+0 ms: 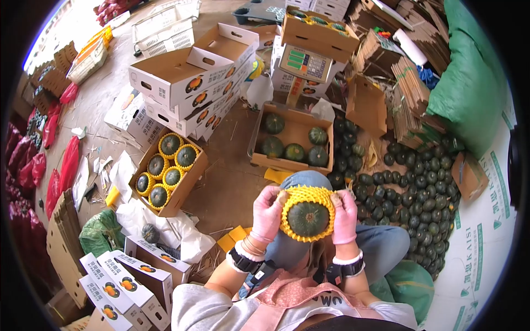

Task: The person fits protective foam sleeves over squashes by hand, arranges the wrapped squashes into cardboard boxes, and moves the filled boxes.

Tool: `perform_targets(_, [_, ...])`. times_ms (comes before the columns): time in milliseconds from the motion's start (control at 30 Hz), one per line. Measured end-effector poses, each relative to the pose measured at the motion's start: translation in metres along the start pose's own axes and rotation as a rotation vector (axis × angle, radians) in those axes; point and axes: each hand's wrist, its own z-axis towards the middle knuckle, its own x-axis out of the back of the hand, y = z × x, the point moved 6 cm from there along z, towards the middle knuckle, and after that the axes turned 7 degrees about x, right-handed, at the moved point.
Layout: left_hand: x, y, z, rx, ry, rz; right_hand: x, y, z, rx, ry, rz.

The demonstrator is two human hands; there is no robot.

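Observation:
A dark green pumpkin (308, 219) sits inside a yellow foam net (307, 194) above my lap. My left hand (268, 214), in a pink glove, is closed on the net's left edge. On the right edge my right hand (344, 217), also pink-gloved, pinches the net. The net wraps round the pumpkin's side, and its face shows uncovered. Beyond my knees, an open carton (291, 164) on the scale holds several bare pumpkins. To the left, another carton (190, 190) holds several pumpkins in yellow nets.
White printed cartons (187, 83) are stacked ahead on the left. A scale display (305, 63) stands behind the carton of bare pumpkins. A large pile of pumpkins (408, 193) covers the floor at right. More cartons (127, 287) lie at lower left.

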Motion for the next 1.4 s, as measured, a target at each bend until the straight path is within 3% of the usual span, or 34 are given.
perform_targets(133, [0.004,-0.008,0.006,0.109,-0.017,-0.071,-0.002,0.006,0.005,0.005,-0.065,-0.016])
perform_targets(200, [-0.002,0.006,0.005,0.029,-0.030,0.099,-0.002,0.001,0.003,0.175,-0.019,-0.170])
perform_targets(300, [-0.013,0.031,-0.007,-0.386,0.063,0.575,0.004,-0.012,-0.003,0.182,0.068,-0.416])
perform_targets(367, [-0.015,0.034,-0.015,-0.445,0.071,0.590,0.012,-0.010,-0.005,0.179,0.143,-0.456])
perform_targets(500, [-0.016,0.040,-0.025,-0.692,-0.005,0.647,0.010,-0.020,-0.027,0.391,0.183,-0.170])
perform_targets(600, [-0.038,0.056,-0.044,-0.926,-0.158,0.997,0.003,-0.053,-0.043,0.737,-0.034,-0.444])
perform_targets(633, [-0.038,0.056,-0.048,-0.775,-0.240,0.989,0.001,-0.050,-0.045,0.737,-0.087,-0.464])
perform_targets(733, [-0.051,0.057,-0.056,-0.637,-0.352,1.196,0.001,-0.046,-0.042,0.730,-0.147,-0.507])
perform_targets(767, [-0.055,0.056,-0.057,-0.674,-0.374,1.293,0.002,-0.044,-0.041,0.677,-0.132,-0.539])
perform_targets(1000, [-0.048,0.053,-0.041,-0.429,-0.285,1.075,-0.004,-0.032,-0.036,0.407,-0.135,-0.573])
perform_targets(1133, [-0.044,0.047,-0.037,-0.446,-0.308,0.922,-0.004,-0.033,-0.034,0.313,-0.135,-0.526])
perform_targets(1267, [-0.023,0.022,-0.029,-0.179,-0.325,0.569,-0.001,-0.027,-0.031,0.370,-0.129,-0.390])
perform_targets(1300, [-0.019,0.021,-0.028,-0.139,-0.280,0.638,-0.002,-0.027,-0.030,0.402,-0.108,-0.356])
perform_targets(1400, [-0.043,0.038,-0.015,-0.313,-0.268,0.534,-0.002,-0.035,-0.010,0.454,-0.170,-0.288])
